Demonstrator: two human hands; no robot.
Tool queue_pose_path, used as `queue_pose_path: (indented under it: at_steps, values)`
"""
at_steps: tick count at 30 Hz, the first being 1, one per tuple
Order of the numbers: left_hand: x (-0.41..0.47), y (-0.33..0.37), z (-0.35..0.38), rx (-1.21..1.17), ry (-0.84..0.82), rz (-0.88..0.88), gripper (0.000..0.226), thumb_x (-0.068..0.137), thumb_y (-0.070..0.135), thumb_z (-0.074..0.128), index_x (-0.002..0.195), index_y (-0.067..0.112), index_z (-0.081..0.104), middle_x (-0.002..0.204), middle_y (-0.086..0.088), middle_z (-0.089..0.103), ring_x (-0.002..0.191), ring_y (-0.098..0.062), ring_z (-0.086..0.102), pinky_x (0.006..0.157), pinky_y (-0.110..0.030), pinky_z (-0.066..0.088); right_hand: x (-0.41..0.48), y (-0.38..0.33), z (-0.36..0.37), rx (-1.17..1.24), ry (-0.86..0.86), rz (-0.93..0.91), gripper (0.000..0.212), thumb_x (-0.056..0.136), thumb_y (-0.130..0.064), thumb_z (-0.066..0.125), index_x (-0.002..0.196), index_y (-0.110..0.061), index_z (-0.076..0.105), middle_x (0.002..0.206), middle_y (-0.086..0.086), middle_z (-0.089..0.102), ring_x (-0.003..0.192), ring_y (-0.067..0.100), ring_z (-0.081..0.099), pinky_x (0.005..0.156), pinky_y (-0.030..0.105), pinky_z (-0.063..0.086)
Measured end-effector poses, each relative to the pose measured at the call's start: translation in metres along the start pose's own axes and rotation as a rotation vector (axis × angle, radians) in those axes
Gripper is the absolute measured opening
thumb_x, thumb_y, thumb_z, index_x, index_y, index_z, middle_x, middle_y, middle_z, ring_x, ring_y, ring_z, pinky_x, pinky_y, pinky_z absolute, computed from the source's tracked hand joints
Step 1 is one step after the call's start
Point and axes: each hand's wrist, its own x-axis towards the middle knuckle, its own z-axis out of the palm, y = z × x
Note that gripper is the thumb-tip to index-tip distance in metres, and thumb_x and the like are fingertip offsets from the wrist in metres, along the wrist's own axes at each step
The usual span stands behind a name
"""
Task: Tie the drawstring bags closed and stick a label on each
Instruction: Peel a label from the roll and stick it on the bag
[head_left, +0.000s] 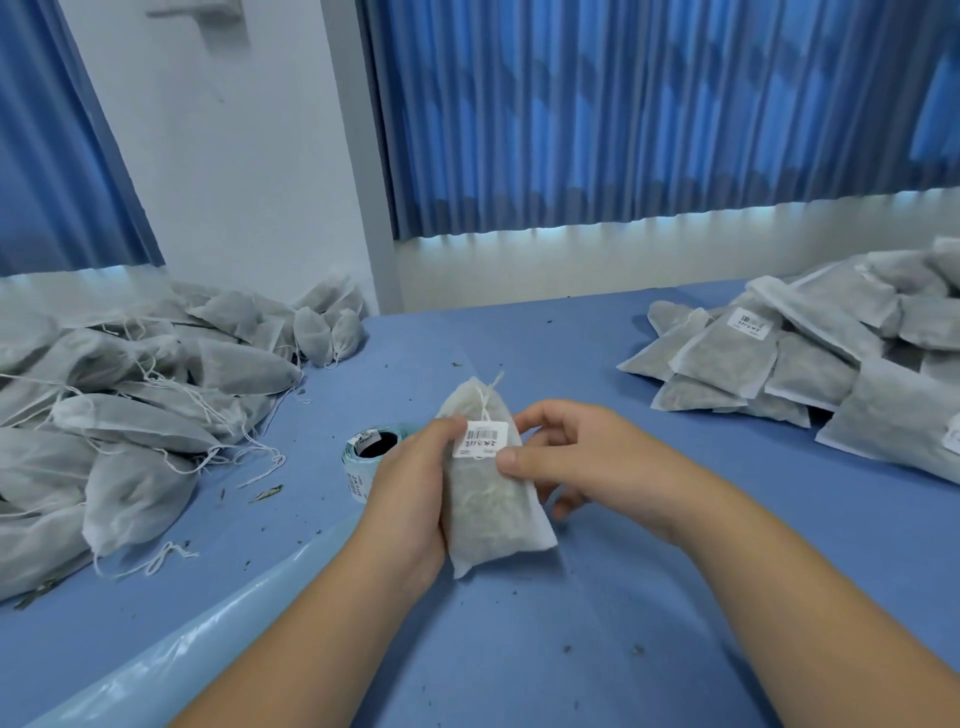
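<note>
Tied grey drawstring bag, upright, white barcode label near top

The bag at centre is thin, matt, non-woven cloth, half sheer, so a rough grey-green dried filling shows through. Its string is white twisted thread. The label on it is smooth white paper with black print. The roll left of centre has pale blue, slightly glossy backing. The desk has a matt blue cover speckled with dry crumbs. The film at lower left is clear, shiny plastic. The left pile and right pile are the same matt fabric. The curtains across the top are pleated blue cloth.
</note>
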Motion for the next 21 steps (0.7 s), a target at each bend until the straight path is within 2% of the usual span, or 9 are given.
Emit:
queue_pose_path:
  at_steps: [2, 5, 7, 9, 11, 14, 16, 20, 21]
  values:
    - [-0.001, 0.003, 0.009, -0.056, 0.019, -0.019, 0.033, 0.094, 0.024, 0.051, 0.114, 0.001, 0.066, 0.11, -0.024, 0.071, 0.099, -0.038, 0.07, 0.09, -0.051, 0.055, -0.003, 0.001, -0.003, -0.041, -0.04, 0.017, 0.033, 0.083, -0.035, 0.075, 0.111, -0.026, 0.061, 0.078, -0.008, 0.068, 0.071, 0.01, 0.067, 0.063, 0.027, 0.054]
    - [0.001, 0.006, 0.026, -0.102, 0.003, -0.02, 0.033, 0.095, 0.024, 0.048, 0.11, 0.0, 0.065, 0.105, -0.026, 0.071, 0.095, -0.042, 0.07, 0.076, -0.049, 0.059, -0.007, 0.004, -0.008, 0.03, -0.043, 0.027, 0.03, 0.086, -0.029, 0.072, 0.113, -0.024, 0.06, 0.089, 0.001, 0.073, 0.071, 0.018, 0.069, 0.059, 0.029, 0.053]
    - [0.004, 0.008, 0.041, -0.139, -0.012, -0.012, 0.029, 0.093, 0.022, 0.049, 0.103, 0.001, 0.066, 0.096, -0.024, 0.071, 0.093, -0.041, 0.07, 0.075, -0.048, 0.057, -0.011, 0.007, -0.017, 0.128, 0.011, 0.028, 0.027, 0.087, -0.024, 0.07, 0.112, -0.018, 0.061, 0.088, 0.008, 0.074, 0.068, 0.022, 0.068, 0.056, 0.028, 0.05]
    - [0.007, 0.008, 0.057, -0.144, -0.032, 0.023, 0.024, 0.092, 0.02, 0.052, 0.097, 0.002, 0.067, 0.081, -0.014, 0.071, 0.079, -0.032, 0.072, 0.072, -0.044, 0.058, -0.016, 0.009, -0.032, 0.222, 0.122, 0.056, 0.026, 0.086, -0.022, 0.071, 0.109, -0.013, 0.064, 0.086, 0.011, 0.074, 0.065, 0.022, 0.068, 0.054, 0.026, 0.05]
    - [0.013, 0.006, 0.075, -0.084, -0.058, 0.07, 0.021, 0.091, 0.02, 0.054, 0.091, 0.007, 0.07, 0.074, -0.006, 0.071, 0.066, -0.021, 0.069, 0.063, -0.033, 0.055, -0.022, 0.012, -0.051, 0.324, 0.266, 0.088, 0.024, 0.085, -0.022, 0.071, 0.105, -0.008, 0.066, 0.081, 0.011, 0.073, 0.059, 0.019, 0.065, 0.051, 0.024, 0.05]
    - [0.021, -0.001, 0.108, -0.025, -0.101, 0.058, 0.017, 0.09, 0.02, 0.056, 0.079, 0.018, 0.069, 0.086, -0.003, 0.07, 0.072, -0.017, 0.066, 0.069, -0.03, 0.05, -0.034, 0.016, -0.084, 0.47, 0.476, 0.102, 0.013, 0.087, -0.018, 0.069, 0.093, -0.006, 0.066, 0.068, 0.005, 0.067, 0.05, 0.014, 0.056, 0.046, 0.021, 0.045]
    - [0.022, -0.006, 0.133, -0.026, -0.13, 0.003, 0.009, 0.09, 0.02, 0.057, 0.084, 0.018, 0.063, 0.096, -0.005, 0.064, 0.079, -0.019, 0.064, 0.073, -0.033, 0.05, -0.044, 0.02, -0.105, 0.533, 0.61, 0.102, 0.011, 0.087, -0.016, 0.069, 0.089, -0.007, 0.064, 0.062, 0.004, 0.065, 0.046, 0.013, 0.054, 0.042, 0.02, 0.043]
    - [0.017, -0.017, 0.178, -0.008, -0.226, -0.066, 0.007, 0.09, 0.019, 0.057, 0.086, 0.016, 0.062, 0.085, -0.002, 0.065, 0.074, -0.019, 0.063, 0.069, -0.032, 0.049, -0.06, 0.018, -0.145, 0.583, 0.753, 0.075, 0.007, 0.088, -0.013, 0.067, 0.087, -0.008, 0.062, 0.058, 0.004, 0.063, 0.042, 0.01, 0.052, 0.041, 0.019, 0.043]
    - [0.015, -0.018, 0.187, -0.007, -0.246, -0.078, 0.006, 0.09, 0.019, 0.057, 0.089, 0.015, 0.062, 0.089, -0.003, 0.063, 0.077, -0.02, 0.063, 0.069, -0.032, 0.048, -0.062, 0.013, -0.158, 0.635, 0.786, 0.042, 0.005, 0.088, -0.012, 0.066, 0.088, -0.007, 0.063, 0.06, 0.005, 0.064, 0.042, 0.01, 0.054, 0.041, 0.019, 0.044]
